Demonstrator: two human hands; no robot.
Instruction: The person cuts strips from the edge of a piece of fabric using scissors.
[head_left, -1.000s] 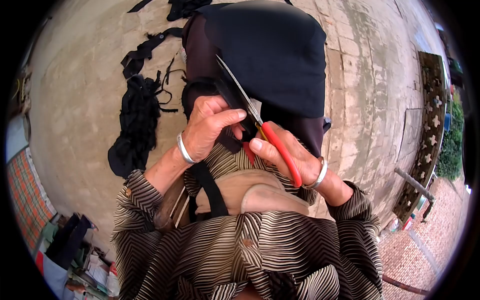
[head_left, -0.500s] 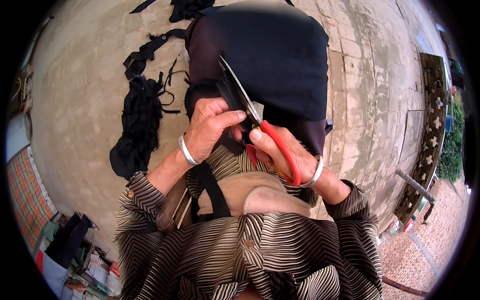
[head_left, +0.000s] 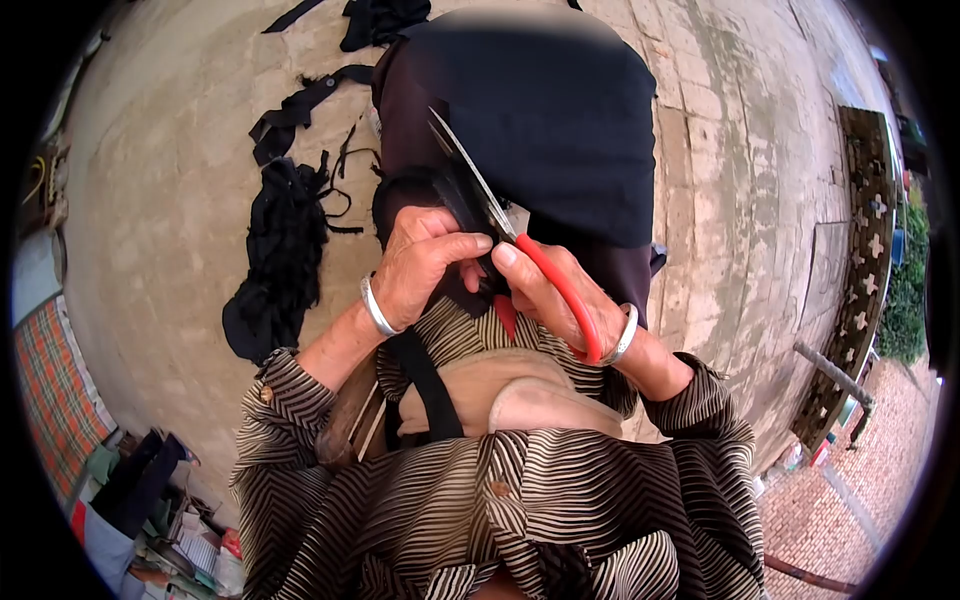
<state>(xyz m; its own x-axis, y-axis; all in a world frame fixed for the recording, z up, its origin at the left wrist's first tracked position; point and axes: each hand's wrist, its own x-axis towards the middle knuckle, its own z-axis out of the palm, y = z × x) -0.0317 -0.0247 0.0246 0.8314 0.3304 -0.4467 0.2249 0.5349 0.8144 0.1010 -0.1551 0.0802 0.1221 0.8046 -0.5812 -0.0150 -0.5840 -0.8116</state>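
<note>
Apparently, a black strip (head_left: 460,203) sits pinched in left fingers (head_left: 462,244) beside red-handled scissors (head_left: 530,249).

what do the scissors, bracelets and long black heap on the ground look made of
The scissors have shiny grey blades, evidently metal, and smooth red handles, likely plastic or plastic-coated. The bracelets look like silver-coloured metal, bright with highlights. The black heap seems to be matt fabric, judging by its soft folds and stringy edges; which fibre is unclear.
</note>
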